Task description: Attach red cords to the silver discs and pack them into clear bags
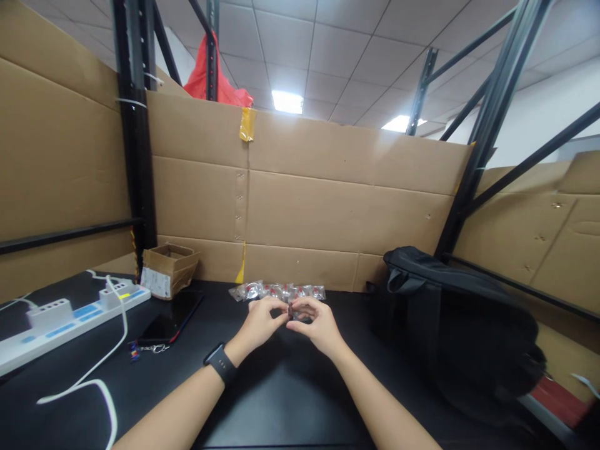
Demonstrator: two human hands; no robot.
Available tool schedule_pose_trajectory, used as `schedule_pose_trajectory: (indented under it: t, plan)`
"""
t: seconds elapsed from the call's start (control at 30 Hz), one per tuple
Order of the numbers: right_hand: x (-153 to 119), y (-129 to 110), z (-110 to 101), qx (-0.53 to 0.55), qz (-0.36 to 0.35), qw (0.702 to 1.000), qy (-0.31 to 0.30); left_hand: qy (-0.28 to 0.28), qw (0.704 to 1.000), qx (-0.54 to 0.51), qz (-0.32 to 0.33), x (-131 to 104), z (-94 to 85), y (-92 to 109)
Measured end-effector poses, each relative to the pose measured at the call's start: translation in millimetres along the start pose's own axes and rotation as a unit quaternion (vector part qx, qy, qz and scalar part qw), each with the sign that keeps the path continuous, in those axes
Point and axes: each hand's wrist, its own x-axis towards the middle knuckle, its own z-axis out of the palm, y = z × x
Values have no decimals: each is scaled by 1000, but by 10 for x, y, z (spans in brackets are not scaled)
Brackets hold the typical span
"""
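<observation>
Near the middle of the black table [281,400], my left hand [263,322] and my right hand [319,323] meet, thumbs and fingers bent into pinches. Between their fingertips is a small dark reddish-brown piece [290,310], held just above the tabletop. It is too small and too covered by fingers for me to tell its kind. Just beyond the hands lies a row of several small clear plastic packets [276,291], with shiny round and red bits inside. A dark watch [220,362] is on my left wrist.
At left are a white power strip [60,331] with white cables, a dark tablet or phone [171,319], a keychain [150,347] and an open cardboard box [171,269]. A black bag [459,325] stands at right. Cardboard walls [304,206] and rack posts [135,137] enclose the table.
</observation>
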Motion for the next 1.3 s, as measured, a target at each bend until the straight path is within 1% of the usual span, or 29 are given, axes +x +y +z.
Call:
schedule_pose_trajectory:
  t: [0.07, 0.17, 0.3, 0.47, 0.7, 0.87, 1.0, 1.13, 1.3]
  plan:
    - [-1, -1, -4, -6, -1, 1000, -1, 6, 1000, 27, 3, -13, -17, 52]
    - [1, -6, -12, -10, -6, 1000, -5, 20, 999, 37, -3, -21, -33, 101]
    - [0, -11, -19, -8, -11, 1000, -10, 18, 999, 37, -11, -13, -30, 94]
    - [-2, -17, -19, -2, 2, 1000, -3, 4, 999, 39, -3, -6, -37, 93]
    - [-5, 25, -5, 7, 7, 1000, 1, 14, 996, 90, 2, -25, -55, 132]
    - [1, 34, 25, 41, 21, 999, 3, 22, 994, 111, 4, -26, -70, 130]
    - [3, 13, 35, 46, 17, 999, 2, 17, 991, 131, 12, -29, -71, 151]
    - [4, -7, 15, 36, 18, 999, 13, 28, 995, 101, 2, -33, -48, 160]
    - [15, -14, -9, 43, 12, 999, 12, 25, 999, 9, -31, -19, -22, 114]
